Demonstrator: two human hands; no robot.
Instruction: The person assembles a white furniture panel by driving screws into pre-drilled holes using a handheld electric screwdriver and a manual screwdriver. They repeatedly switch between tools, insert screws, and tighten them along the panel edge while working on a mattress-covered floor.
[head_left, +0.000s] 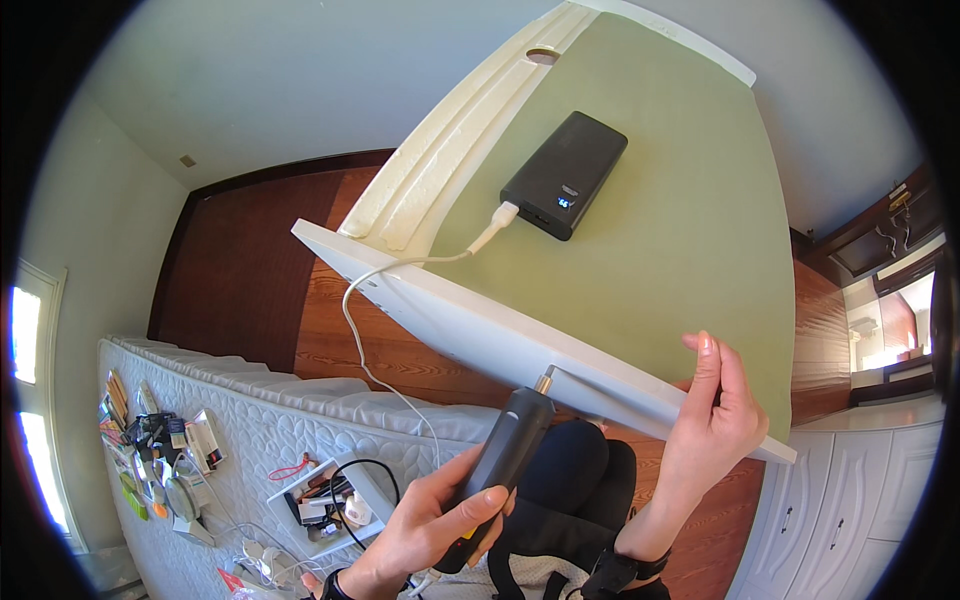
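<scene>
My left hand wraps around a black cordless screwdriver, which is tilted up. Its metal bit points at the outer face of a white panel; I cannot tell whether it touches. This panel forms the near edge of a piece of furniture with a green surface. At its right end, my right hand is at the panel's top edge with its fingers curled; what they hold, if anything, is hidden. On the green surface lies a black power bank with a lit display. A white cable runs from it toward my left hand.
A quilted white mattress lies at the left. On it are a white tray of small items and a pile of tools and parts. White cabinets stand at the right. Wooden floor shows below the panel.
</scene>
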